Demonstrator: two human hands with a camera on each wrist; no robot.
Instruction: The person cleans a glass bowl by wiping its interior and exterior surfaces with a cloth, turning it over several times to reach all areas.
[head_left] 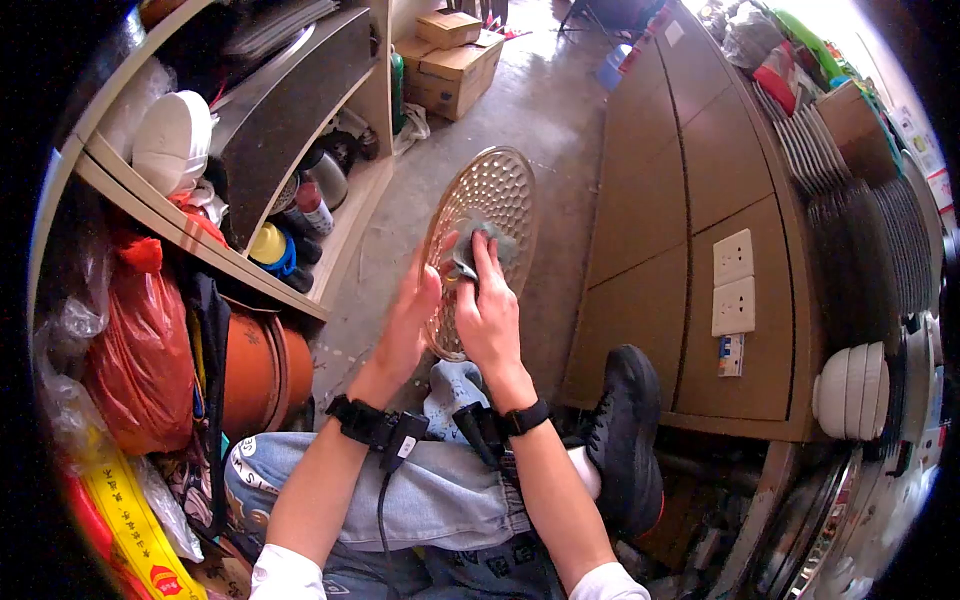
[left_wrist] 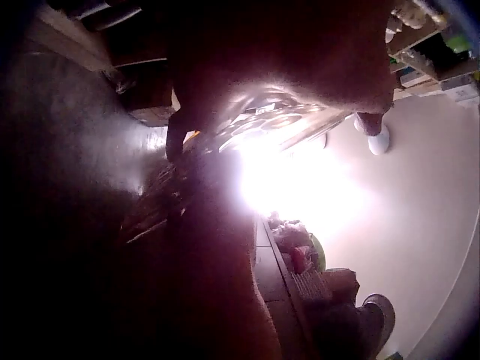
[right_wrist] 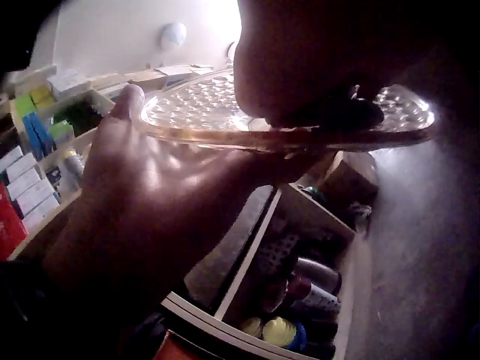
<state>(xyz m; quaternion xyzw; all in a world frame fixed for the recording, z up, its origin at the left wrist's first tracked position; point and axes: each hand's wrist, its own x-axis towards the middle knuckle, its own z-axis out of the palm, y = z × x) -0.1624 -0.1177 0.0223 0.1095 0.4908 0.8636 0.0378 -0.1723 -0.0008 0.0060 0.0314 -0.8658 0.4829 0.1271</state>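
A clear oval glass plate point(head_left: 512, 180) with a dimpled pattern is held tilted in front of the knees. My left hand point(head_left: 403, 318) grips its left side, the thumb at the rim and the fingers behind it. With my right hand point(head_left: 488, 322) I hold a crumpled grey-green cloth point(head_left: 508, 247) against the plate's face. In the right wrist view the plate point(right_wrist: 191, 112) lies across the left hand point(right_wrist: 150, 180), and the dark cloth sits under the right fingers. Backlight darkens the left wrist view, where part of the plate point(left_wrist: 161, 199) shows.
A wooden shelf unit point(head_left: 345, 235) with bottles stands at left, near a red plastic bag point(head_left: 145, 350) and an orange pot point(head_left: 260, 370). Cardboard boxes point(head_left: 450, 75) sit behind. At right is a brown cabinet point(head_left: 640, 240), with stacked white bowls point(head_left: 850, 390) beside it. A black shoe point(head_left: 628, 440) is close by.
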